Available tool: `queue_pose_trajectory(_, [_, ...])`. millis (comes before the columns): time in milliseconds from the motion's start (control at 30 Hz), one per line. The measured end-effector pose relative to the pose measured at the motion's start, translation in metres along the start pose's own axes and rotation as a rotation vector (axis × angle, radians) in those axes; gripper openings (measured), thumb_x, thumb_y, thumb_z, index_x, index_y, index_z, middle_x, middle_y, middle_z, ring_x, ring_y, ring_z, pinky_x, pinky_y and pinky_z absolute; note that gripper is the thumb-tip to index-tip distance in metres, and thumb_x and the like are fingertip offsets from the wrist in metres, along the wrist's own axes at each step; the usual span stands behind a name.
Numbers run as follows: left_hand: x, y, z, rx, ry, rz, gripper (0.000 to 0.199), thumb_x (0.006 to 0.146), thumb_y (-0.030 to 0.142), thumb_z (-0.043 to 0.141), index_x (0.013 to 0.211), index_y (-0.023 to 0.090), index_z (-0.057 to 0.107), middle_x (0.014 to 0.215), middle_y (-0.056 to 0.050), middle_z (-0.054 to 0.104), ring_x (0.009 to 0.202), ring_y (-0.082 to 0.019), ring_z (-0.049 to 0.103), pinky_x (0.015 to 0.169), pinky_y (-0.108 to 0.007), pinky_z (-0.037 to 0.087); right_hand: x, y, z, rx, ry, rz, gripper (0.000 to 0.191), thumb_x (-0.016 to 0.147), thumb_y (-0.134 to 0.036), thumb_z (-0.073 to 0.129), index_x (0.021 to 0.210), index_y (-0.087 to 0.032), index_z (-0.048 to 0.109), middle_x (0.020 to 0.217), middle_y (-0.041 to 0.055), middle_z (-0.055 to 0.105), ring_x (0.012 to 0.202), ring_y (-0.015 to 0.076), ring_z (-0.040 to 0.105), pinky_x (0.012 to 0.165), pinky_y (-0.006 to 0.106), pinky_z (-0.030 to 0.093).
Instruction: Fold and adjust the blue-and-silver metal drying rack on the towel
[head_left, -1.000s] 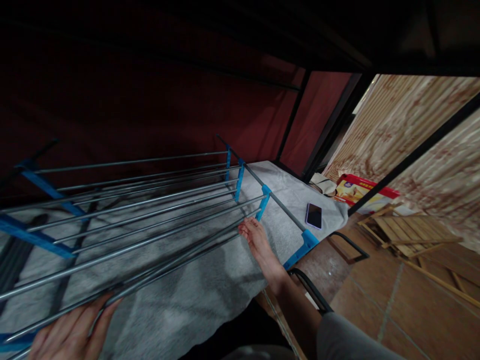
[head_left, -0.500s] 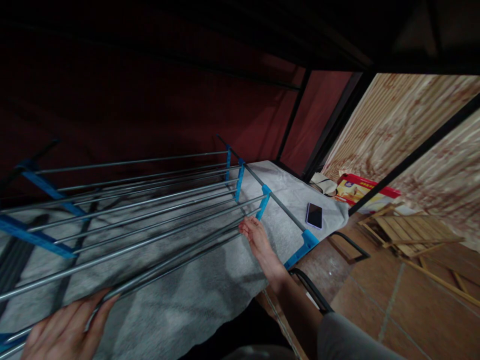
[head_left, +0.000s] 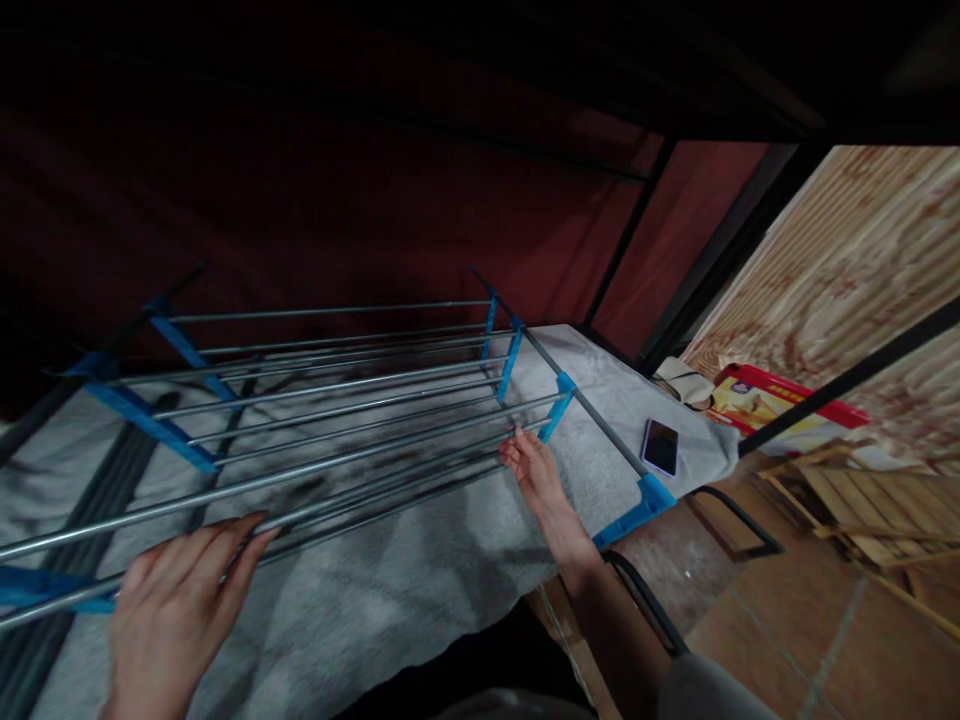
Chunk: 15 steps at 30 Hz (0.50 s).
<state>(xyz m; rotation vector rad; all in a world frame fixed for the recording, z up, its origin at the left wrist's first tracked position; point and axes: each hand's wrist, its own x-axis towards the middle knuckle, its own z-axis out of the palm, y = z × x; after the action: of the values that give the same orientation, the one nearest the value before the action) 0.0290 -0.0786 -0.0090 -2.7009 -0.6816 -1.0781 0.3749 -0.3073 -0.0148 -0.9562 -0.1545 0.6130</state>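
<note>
A rack of grey metal tubes [head_left: 337, 385] joined by blue plastic connectors [head_left: 556, 405] lies across a grey cloth [head_left: 360, 620]. At the lower left, my left hand [head_left: 184, 600] is wrapped round a tube near the front of the rack, thumb underneath. My right hand [head_left: 534, 465] is at the right end of the front tubes, just short of a blue connector, its fingers curled together round a tube end. The exact contact of those fingertips is partly hidden. A blue corner piece [head_left: 637, 510] sits on the near end of the right side pole [head_left: 592, 410].
A phone [head_left: 660, 446] lies on the cloth at the right. Several loose dark tubes [head_left: 90, 530] rest at the left. Beyond the bed edge are a red and yellow box [head_left: 780, 400], a folded wooden chair [head_left: 870, 500] and black metal posts [head_left: 634, 235].
The view has swung left, so the rack and phone appear farther right. My left hand shows higher and more fully, still on the tube. My right hand stays by the tubes' right end.
</note>
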Motion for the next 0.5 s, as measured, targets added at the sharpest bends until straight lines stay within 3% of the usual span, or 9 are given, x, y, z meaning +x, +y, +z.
queue_pose_trajectory(100, [0.009,0.005,-0.006,0.084,0.028,0.112,0.029,0.101,0.04,0.049,0.119,0.021,0.062,0.09,-0.008,0.073,0.082,-0.028,0.066,0.077,-0.04,0.042,0.001,0.002,0.001,-0.015,-0.019,0.009,0.028,0.075,-0.039,0.087,0.08,-0.023,0.065,0.079,-0.0013,0.07,0.073,0.0136,0.066,0.073,0.027,0.056])
queue_pose_trajectory(200, [0.013,0.006,-0.005,0.064,0.03,0.075,0.026,0.101,0.039,0.05,0.118,0.024,0.062,0.092,-0.008,0.074,0.085,-0.03,0.066,0.08,-0.041,0.042,0.002,0.003,0.002,-0.007,-0.014,-0.003,0.025,0.073,-0.036,0.088,0.079,-0.023,0.067,0.08,-0.002,0.071,0.073,0.0138,0.067,0.073,0.028,0.056])
queue_pose_trajectory(500, [0.015,0.017,-0.007,0.03,0.01,0.02,0.02,0.099,0.028,0.059,0.115,0.02,0.067,0.099,-0.007,0.076,0.091,-0.024,0.068,0.088,-0.038,0.042,0.011,0.008,-0.011,-0.064,0.006,0.002,0.028,0.07,-0.036,0.091,0.086,-0.021,0.074,0.08,-0.0023,0.072,0.073,0.0121,0.068,0.071,0.025,0.058])
